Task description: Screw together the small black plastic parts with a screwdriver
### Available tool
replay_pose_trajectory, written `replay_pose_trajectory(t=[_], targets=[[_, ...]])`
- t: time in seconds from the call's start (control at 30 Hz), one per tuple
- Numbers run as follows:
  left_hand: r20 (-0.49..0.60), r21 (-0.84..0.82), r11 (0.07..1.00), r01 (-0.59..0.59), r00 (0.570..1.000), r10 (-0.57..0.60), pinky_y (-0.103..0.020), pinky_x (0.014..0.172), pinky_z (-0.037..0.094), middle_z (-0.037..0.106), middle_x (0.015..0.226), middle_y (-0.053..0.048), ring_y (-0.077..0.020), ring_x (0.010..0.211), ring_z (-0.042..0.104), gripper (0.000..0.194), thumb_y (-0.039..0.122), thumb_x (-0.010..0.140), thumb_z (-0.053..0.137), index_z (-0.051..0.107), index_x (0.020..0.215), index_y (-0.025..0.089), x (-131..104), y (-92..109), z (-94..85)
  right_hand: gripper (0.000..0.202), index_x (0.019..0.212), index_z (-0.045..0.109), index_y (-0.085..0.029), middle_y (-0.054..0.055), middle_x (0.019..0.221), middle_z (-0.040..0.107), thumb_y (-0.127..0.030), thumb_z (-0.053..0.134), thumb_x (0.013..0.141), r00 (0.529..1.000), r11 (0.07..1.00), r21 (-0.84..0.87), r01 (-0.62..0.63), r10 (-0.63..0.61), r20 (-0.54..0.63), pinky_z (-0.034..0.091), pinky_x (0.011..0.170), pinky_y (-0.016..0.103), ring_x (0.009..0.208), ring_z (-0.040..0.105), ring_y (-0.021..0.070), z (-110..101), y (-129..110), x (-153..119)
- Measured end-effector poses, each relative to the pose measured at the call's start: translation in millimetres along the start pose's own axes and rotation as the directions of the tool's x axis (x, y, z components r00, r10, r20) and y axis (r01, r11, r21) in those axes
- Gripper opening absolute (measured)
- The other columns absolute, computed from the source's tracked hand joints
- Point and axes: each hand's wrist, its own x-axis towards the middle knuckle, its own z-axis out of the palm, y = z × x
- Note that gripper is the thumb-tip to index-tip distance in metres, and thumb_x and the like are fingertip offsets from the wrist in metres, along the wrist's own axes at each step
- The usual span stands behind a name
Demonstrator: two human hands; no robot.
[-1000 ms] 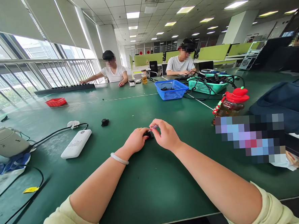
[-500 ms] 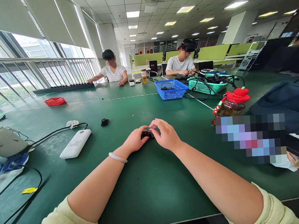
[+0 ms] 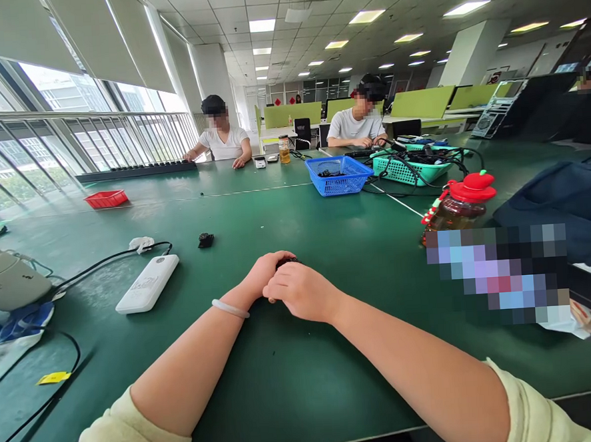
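Note:
A small black object [image 3: 286, 261] shows only at its top edge between my hands, over the green table [image 3: 291, 394]. Its kind I cannot make out. My left hand [image 3: 263, 275] is closed around it from the left, with a pale bracelet on the wrist. Curled in front of the object, my right hand [image 3: 307, 292] has its fingertips against or very near the left palm. Whatever those right fingers hold, if anything, is hidden. Another small black piece [image 3: 206, 240] lies apart, farther off to the left.
To the left lie a white power bank [image 3: 148, 284] with a black cable, and a red tray [image 3: 106, 199]. Blue basket [image 3: 339, 176] and green basket [image 3: 412, 168] stand ahead. A red-lidded bottle [image 3: 459, 204] is at the right. Two people sit across the table.
My right hand has swung down and left, from the object's upper right to in front of it. The pinkish bit in its fingers no longer shows. The left hand has barely shifted.

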Motion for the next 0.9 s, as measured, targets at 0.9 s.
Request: replay_pose_trajectory(t=[0.9], targets=[[-0.015,0.021,0.998,-0.060,0.998,0.061,-0.038,0.093,0.052,0.073,0.110,-0.005,-0.0241,0.100,0.066,0.034,0.027,0.079,0.061,0.068,0.112,0.021,-6,8,-3.0,0.010,0.089,0.054,-0.024,0.001,0.079,0.067,-0.015,0.051,0.088,0.910,0.932,0.180,-0.313,0.349,-0.224,0.052,0.068,0.027,0.071,0.063,0.0153,-24,15,-13]])
